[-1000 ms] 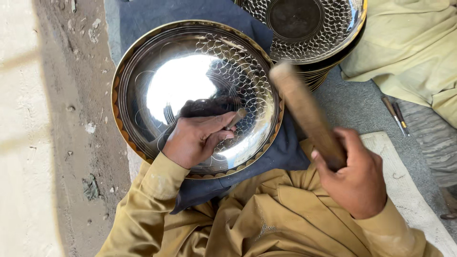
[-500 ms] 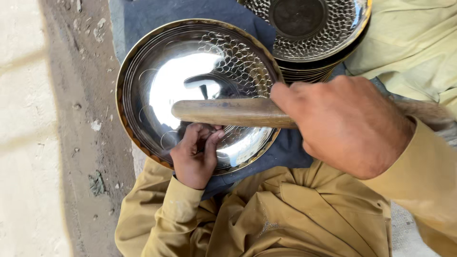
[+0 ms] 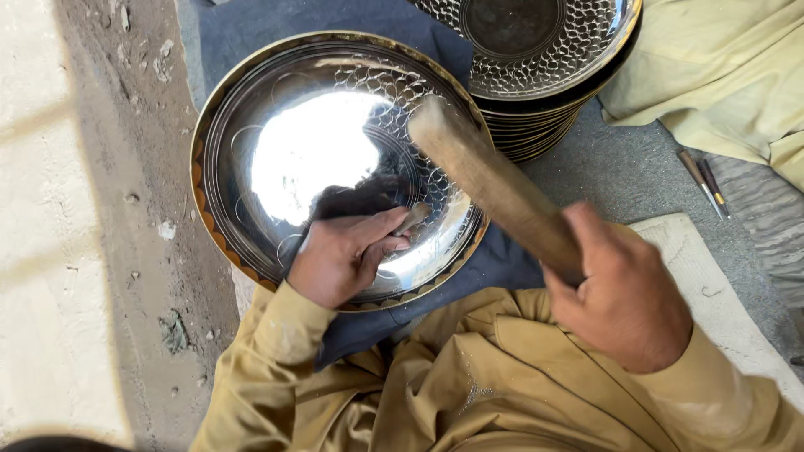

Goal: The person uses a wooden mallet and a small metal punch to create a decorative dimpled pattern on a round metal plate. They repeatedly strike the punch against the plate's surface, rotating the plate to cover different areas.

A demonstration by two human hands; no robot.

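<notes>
Gripping a wooden mallet [image 3: 494,188] by its handle, the right hand [image 3: 624,293] holds it raised at a slant above a shiny metal plate [image 3: 276,151]. The left hand [image 3: 343,255] rests inside the plate's lower rim, fingers pinching a small punch [image 3: 412,218] against the patterned surface. The plate lies on a dark blue cloth [image 3: 251,29]. A stack of hammered plates [image 3: 536,50] sits just beyond.
</notes>
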